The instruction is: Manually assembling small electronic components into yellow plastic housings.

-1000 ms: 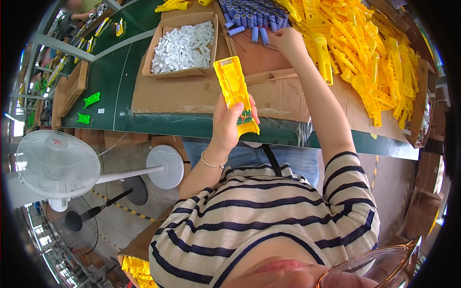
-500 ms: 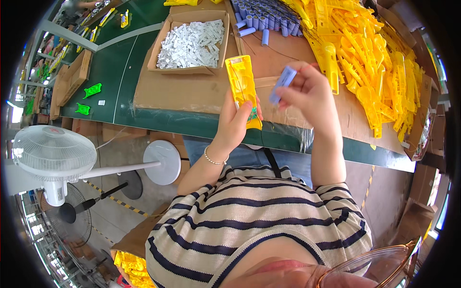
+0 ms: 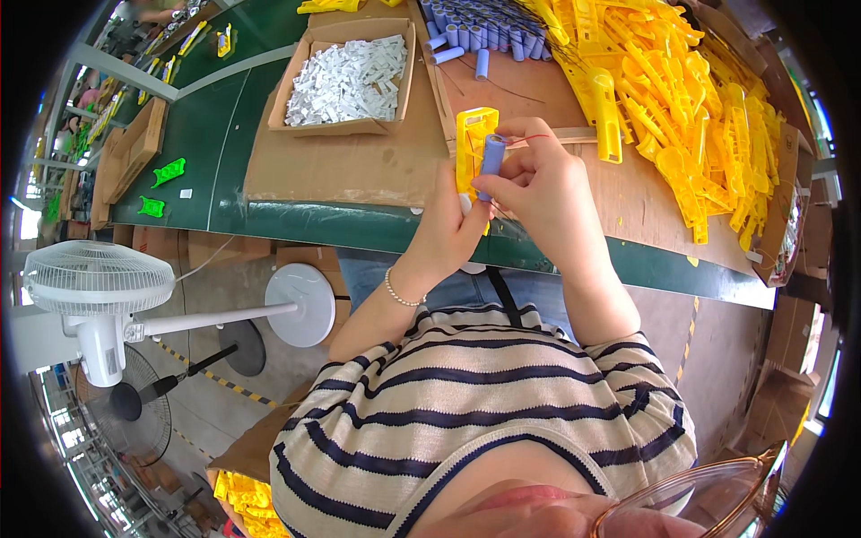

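My left hand (image 3: 448, 220) is closed around the lower part of a yellow plastic casing (image 3: 476, 125), held up over the table's front edge. Between the fingers of my right hand (image 3: 545, 184) is a blue-purple cylindrical battery cell (image 3: 491, 160), tilted slightly and in front of the casing's open side. A thin red wire (image 3: 536, 137) runs from the cell's upper end. The two hands nearly meet at the cell's lower end. My fingers hide the casing's lower part, and I cannot tell whether the cell touches the casing.
A cardboard box (image 3: 410, 82) of small white parts stands on a cardboard sheet (image 3: 332, 170). Behind lie several blue cells (image 3: 482, 65). Yellow casings (image 3: 708, 134) are heaped at the right. Two green pieces (image 3: 169, 171) lie left; a white fan (image 3: 99, 278) stands beside the table.
My right hand has brought the battery cell left, against or close in front of the casing. The casing has shifted slightly right and turned more edge-on.
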### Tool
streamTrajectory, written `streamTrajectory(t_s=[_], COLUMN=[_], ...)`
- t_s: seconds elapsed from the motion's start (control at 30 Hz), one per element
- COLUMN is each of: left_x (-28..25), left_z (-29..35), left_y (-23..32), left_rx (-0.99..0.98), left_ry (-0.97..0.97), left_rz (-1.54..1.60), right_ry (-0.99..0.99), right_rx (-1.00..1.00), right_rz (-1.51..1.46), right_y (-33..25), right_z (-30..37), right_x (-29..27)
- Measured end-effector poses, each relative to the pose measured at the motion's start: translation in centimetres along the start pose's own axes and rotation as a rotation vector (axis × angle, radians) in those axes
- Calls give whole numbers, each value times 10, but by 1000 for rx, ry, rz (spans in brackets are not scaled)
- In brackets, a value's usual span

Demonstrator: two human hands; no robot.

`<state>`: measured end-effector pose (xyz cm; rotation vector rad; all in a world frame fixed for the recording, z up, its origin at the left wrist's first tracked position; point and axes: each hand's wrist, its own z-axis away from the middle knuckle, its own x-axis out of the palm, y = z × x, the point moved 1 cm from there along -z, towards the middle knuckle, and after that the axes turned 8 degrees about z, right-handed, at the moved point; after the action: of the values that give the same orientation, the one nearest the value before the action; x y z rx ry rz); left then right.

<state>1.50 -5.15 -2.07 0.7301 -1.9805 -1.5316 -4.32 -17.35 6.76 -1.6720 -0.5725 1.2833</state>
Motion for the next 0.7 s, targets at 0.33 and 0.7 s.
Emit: streamTrajectory(t_s=[0.33, 0.7], left_x=[-3, -4], left_z=[5, 4], left_y=[6, 8], left_rx=[-19, -51], left_ry=[1, 7], left_rz=[-28, 447], right_ry=[80, 29], right_rx=[-131, -78], right_rz=[158, -802], right_y=[5, 11], right_z=[1, -3], right_x=[11, -13])
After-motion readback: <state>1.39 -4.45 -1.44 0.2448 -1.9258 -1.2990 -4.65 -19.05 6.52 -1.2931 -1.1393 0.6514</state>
